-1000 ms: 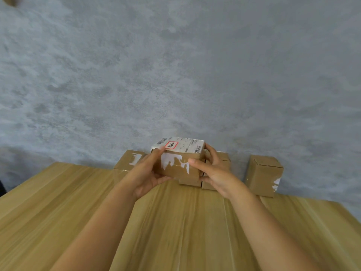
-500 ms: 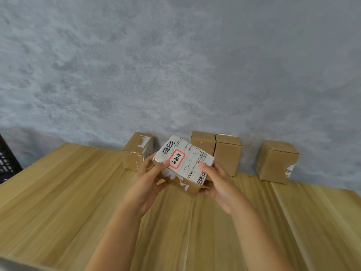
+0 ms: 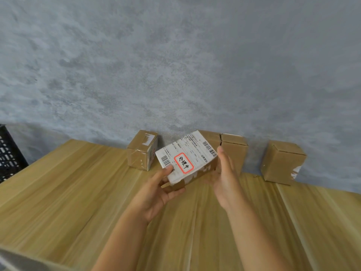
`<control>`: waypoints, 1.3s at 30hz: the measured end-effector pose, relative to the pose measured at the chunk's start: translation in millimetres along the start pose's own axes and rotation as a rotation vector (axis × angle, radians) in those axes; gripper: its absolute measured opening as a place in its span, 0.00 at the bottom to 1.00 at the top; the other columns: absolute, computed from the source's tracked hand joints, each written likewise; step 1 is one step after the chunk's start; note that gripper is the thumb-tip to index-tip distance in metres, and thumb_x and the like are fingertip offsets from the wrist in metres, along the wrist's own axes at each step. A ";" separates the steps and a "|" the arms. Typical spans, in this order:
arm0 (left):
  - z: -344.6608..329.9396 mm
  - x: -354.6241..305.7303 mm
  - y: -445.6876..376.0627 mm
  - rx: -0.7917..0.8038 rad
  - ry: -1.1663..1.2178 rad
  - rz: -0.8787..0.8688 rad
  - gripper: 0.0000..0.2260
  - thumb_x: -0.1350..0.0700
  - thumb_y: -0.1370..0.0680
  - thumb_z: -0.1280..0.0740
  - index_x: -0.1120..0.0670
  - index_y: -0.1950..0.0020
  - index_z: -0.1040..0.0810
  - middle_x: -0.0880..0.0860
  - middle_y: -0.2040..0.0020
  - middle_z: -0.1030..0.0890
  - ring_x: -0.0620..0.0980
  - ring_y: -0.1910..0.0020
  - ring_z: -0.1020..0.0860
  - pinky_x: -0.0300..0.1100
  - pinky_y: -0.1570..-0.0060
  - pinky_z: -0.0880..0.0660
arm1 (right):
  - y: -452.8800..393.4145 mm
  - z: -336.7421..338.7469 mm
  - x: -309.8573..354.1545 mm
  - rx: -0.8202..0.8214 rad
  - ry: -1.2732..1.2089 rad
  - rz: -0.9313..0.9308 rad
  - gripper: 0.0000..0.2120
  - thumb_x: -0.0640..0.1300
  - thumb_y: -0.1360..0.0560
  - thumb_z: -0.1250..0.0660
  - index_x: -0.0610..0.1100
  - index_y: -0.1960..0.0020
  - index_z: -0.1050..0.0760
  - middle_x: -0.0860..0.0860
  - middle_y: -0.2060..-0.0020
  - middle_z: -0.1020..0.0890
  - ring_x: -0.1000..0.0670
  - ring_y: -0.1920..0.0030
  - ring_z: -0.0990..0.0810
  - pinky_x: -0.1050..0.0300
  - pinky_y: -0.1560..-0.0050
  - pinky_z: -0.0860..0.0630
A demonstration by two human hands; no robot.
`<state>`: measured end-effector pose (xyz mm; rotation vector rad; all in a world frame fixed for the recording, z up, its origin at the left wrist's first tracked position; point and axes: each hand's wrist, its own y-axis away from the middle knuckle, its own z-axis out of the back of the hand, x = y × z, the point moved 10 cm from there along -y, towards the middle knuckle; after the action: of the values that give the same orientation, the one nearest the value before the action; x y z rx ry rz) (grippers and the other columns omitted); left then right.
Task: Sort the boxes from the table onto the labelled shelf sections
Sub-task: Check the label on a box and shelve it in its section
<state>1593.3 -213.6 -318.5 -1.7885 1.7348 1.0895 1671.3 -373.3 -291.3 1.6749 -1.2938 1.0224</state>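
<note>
A small cardboard box (image 3: 192,153) with a white shipping label, barcodes and a red-framed handwritten tag hangs tilted above the wooden table (image 3: 78,192). My left hand (image 3: 156,190) grips its near left corner, thumb on the label. My right hand (image 3: 226,180) presses its right side with flat fingers. Three more brown boxes stand along the wall: one (image 3: 141,150) to the left, one (image 3: 234,149) just behind my right hand, one (image 3: 281,160) at the right. A further box behind the held one is mostly hidden.
A grey plastered wall (image 3: 175,65) rises directly behind the table. A black perforated crate or rack (image 3: 8,155) shows at the left edge. No shelf sections are in view.
The box has been lifted off the row and tilted so its label faces me. My right fingers have straightened along its side. The view has dropped, showing more table and the black rack.
</note>
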 end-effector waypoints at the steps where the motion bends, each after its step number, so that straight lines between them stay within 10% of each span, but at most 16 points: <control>1: -0.3 1.5 -0.3 -0.002 -0.005 -0.001 0.13 0.57 0.29 0.25 0.56 0.44 0.15 0.60 0.46 0.16 0.61 0.48 0.17 0.58 0.45 0.20 | 1.0 -6.0 -5.1 0.034 0.009 -0.012 0.39 0.65 0.32 0.26 0.48 0.28 0.32 0.45 0.42 0.18 0.47 0.44 0.21 0.44 0.44 0.24; 5: -5.5 10.5 0.3 0.017 -0.020 0.016 0.33 0.54 0.32 0.25 0.61 0.29 0.30 0.61 0.40 0.18 0.61 0.42 0.19 0.55 0.47 0.20 | 0.7 -14.3 -10.9 0.055 -0.064 -0.004 0.33 0.51 0.32 0.25 0.44 0.31 0.31 0.42 0.43 0.17 0.44 0.46 0.18 0.43 0.43 0.24; 12: -21.3 18.4 4.6 0.020 -0.134 -0.025 0.32 0.49 0.29 0.23 0.58 0.30 0.32 0.55 0.42 0.16 0.53 0.43 0.17 0.52 0.40 0.22 | -2.3 -19.0 -7.4 0.189 -0.103 0.015 0.28 0.49 0.29 0.29 0.48 0.30 0.29 0.43 0.39 0.18 0.41 0.40 0.18 0.46 0.46 0.19; 20: -25.3 -35.3 -3.2 0.074 -1.118 -0.135 0.38 0.29 0.39 0.28 0.47 0.36 0.30 0.46 0.41 0.22 0.42 0.44 0.20 0.45 0.40 0.22 | -27.7 -1.1 40.7 0.127 0.084 0.107 0.25 0.50 0.25 0.30 0.47 0.31 0.31 0.53 0.58 0.15 0.55 0.64 0.15 0.58 0.68 0.21; 26: -34.6 -101.0 -15.9 -0.110 -1.773 -0.411 0.27 0.44 0.22 0.32 0.52 0.27 0.34 0.52 0.33 0.26 0.52 0.37 0.25 0.46 0.37 0.28 | -37.2 6.6 65.9 0.118 0.319 0.088 0.48 0.72 0.41 0.26 0.51 0.27 0.33 0.53 0.47 0.14 0.47 0.44 0.16 0.57 0.62 0.24; 32: -78.1 -109.3 -1.0 -0.141 -2.194 -0.731 0.18 0.47 0.20 0.38 0.50 0.31 0.29 0.50 0.37 0.23 0.53 0.36 0.26 0.45 0.39 0.33 | -18.9 3.9 70.2 0.222 0.308 0.083 0.25 0.66 0.24 0.36 0.52 0.34 0.26 0.51 0.47 0.14 0.45 0.45 0.15 0.49 0.48 0.20; 39: -127.5 -89.2 14.8 0.032 -2.269 -0.974 0.17 0.45 0.18 0.42 0.50 0.32 0.28 0.49 0.42 0.21 0.51 0.43 0.23 0.45 0.42 0.32 | 30.9 40.5 85.9 0.100 0.372 0.140 0.39 0.75 0.35 0.34 0.53 0.32 0.27 0.53 0.43 0.15 0.49 0.41 0.17 0.41 0.34 0.26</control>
<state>1617.5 -255.3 -169.8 -0.2217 -0.4584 1.3070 1660.5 -446.9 -224.7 1.3936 -1.1379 1.4264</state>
